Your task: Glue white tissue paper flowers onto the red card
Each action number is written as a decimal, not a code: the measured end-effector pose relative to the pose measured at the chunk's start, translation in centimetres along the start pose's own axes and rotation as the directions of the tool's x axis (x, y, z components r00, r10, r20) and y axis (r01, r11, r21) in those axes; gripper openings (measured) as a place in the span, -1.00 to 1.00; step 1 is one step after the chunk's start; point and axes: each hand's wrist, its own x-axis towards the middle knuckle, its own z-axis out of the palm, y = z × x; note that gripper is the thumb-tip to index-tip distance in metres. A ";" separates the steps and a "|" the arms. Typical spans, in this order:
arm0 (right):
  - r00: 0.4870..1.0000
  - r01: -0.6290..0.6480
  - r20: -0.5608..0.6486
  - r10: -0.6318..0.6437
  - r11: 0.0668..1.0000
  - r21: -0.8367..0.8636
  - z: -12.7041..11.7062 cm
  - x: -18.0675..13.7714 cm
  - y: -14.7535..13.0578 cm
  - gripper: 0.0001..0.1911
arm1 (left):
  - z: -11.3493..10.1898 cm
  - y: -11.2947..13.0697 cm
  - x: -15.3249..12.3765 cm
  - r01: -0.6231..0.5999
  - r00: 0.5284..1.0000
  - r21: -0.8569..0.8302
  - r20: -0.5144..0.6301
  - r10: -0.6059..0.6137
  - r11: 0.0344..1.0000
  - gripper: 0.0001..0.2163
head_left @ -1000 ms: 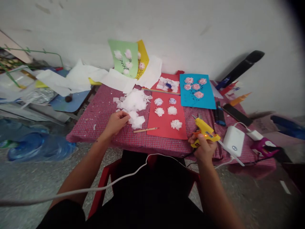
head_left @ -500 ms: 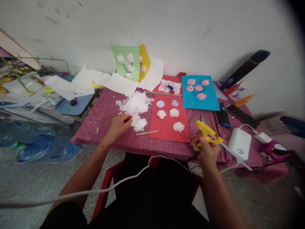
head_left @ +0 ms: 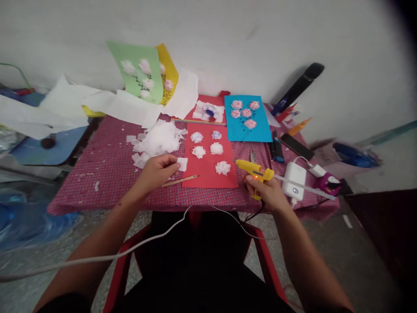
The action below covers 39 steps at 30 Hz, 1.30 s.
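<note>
My left hand [head_left: 157, 171] pinches a small white tissue square [head_left: 182, 164] between its fingers, just above the checked cloth and beside a heap of cut white tissue [head_left: 159, 139]. My right hand [head_left: 262, 190] grips a yellow glue gun [head_left: 253, 169] with its small light lit, its nozzle pointing left toward a red paper sheet [head_left: 208, 178]. A long white glue stick [head_left: 304, 187] runs out of the gun's rear. Several white tissue flowers [head_left: 207, 148] sit on the red sheet. A thin wooden stick [head_left: 180, 181] lies between my left hand and the sheet.
The table has a red checked cloth [head_left: 107, 174]. On it are a blue card with pink flowers [head_left: 246, 119], scissors [head_left: 252, 156], a white power adapter [head_left: 294, 180], and a phone [head_left: 296, 146]. A green card [head_left: 135, 71] leans on the wall. White cables [head_left: 130, 250] cross my lap.
My view has swung, moving the table left and up in the frame. My left hand now pinches a tissue square, and the glue gun has turned toward the red sheet.
</note>
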 end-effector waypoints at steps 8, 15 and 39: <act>0.956 -0.129 0.201 0.214 0.922 -0.366 -1.0 2.8 -4.9 -0.61 | 8.7 2.2 6.8 -0.081 0.980 -0.126 0.169 0.102 0.989 -0.86; 0.927 -0.148 0.232 0.294 0.858 -0.493 -1.0 3.5 -6.2 -0.60 | 10.9 1.7 8.7 -0.110 0.968 -0.091 0.217 0.127 0.990 -0.85; 0.940 0.024 0.239 0.242 0.655 -0.756 0.1 4.9 -8.6 -0.60 | 10.6 0.7 8.2 -0.147 0.981 -0.139 0.108 0.162 0.979 -0.88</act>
